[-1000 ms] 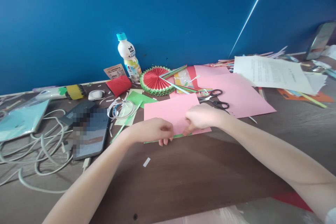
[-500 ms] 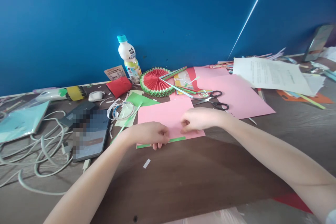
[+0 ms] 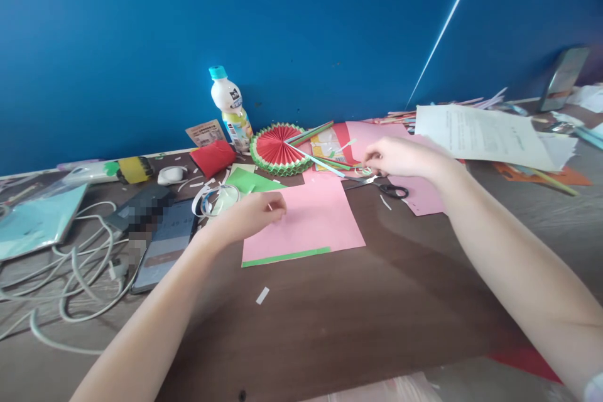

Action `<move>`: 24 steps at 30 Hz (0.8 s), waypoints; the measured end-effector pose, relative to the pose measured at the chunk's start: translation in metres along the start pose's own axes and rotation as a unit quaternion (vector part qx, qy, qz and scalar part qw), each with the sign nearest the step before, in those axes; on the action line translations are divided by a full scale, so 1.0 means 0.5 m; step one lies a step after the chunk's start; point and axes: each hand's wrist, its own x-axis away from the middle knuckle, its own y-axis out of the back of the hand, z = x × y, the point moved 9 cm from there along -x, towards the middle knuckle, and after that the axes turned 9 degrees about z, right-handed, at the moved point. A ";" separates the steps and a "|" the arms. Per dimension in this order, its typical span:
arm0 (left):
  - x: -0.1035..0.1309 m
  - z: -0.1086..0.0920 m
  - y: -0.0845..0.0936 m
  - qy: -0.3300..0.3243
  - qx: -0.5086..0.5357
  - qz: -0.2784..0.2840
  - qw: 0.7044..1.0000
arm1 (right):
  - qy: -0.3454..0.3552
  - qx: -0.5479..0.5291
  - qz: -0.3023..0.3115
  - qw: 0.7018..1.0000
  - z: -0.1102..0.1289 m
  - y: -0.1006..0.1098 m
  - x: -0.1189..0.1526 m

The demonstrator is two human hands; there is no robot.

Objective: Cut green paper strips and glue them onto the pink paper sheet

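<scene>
My left hand hovers over the upper left of a pink sheet of paper. Its fingers are curled together, with a tiny white spot at the tips that I cannot make out. Along the sheet's near edge runs a narrow green paper strip. My right hand is over the black-handled scissors, hiding their upper loop. The fingers there are bent inward; whether they hold anything is hidden. Behind them lies more pink paper, partly covered by the right forearm.
Left of the sheet are tape rolls, green paper and a phone among white cables. A pleated red-green paper fan and a bottle stand at the back. Printed paper lies right; a white scrap is near.
My left hand has lifted off the green strip and moved up and left. My right hand has gone from the pink sheet up and right, over the scissors. The sheet is nearly unmoved.
</scene>
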 end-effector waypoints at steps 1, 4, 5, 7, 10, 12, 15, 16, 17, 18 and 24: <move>0.000 0.005 0.011 0.003 -0.017 -0.038 0.999 | 0.005 0.006 -0.030 1.000 -0.010 0.010 -0.006; -0.003 0.007 0.011 -0.013 -0.049 -0.072 0.996 | 0.017 0.003 -0.069 0.997 -0.024 0.014 -0.026; -0.005 0.005 0.003 -0.023 -0.061 -0.063 0.996 | 0.024 -0.003 -0.078 0.997 -0.022 0.011 -0.033; -0.007 0.002 -0.013 -0.032 -0.086 -0.038 0.995 | 0.040 -0.017 -0.106 0.993 -0.014 0.005 -0.045; -0.009 0.005 -0.025 -0.025 -0.110 -0.012 0.994 | 0.082 -0.044 -0.147 0.985 0.003 -0.006 -0.065; -0.010 0.009 -0.025 -0.016 -0.114 -0.003 0.993 | 0.095 -0.060 -0.162 0.980 0.006 -0.014 -0.081; -0.011 0.011 -0.024 -0.011 -0.118 0.007 0.993 | 0.097 -0.066 -0.179 0.977 0.004 -0.021 -0.102; -0.012 0.012 -0.025 -0.011 -0.119 0.010 0.993 | 0.097 -0.063 -0.181 0.977 0.004 -0.023 -0.109; -0.012 0.012 -0.025 -0.010 -0.119 0.012 0.993 | 0.098 -0.059 -0.180 0.977 0.006 -0.025 -0.117; -0.013 0.012 -0.025 -0.009 -0.119 0.013 0.993 | 0.099 -0.055 -0.178 0.978 0.008 -0.027 -0.125; -0.014 0.013 -0.027 -0.010 -0.120 0.011 0.993 | 0.091 -0.031 -0.165 0.982 0.029 -0.036 -0.178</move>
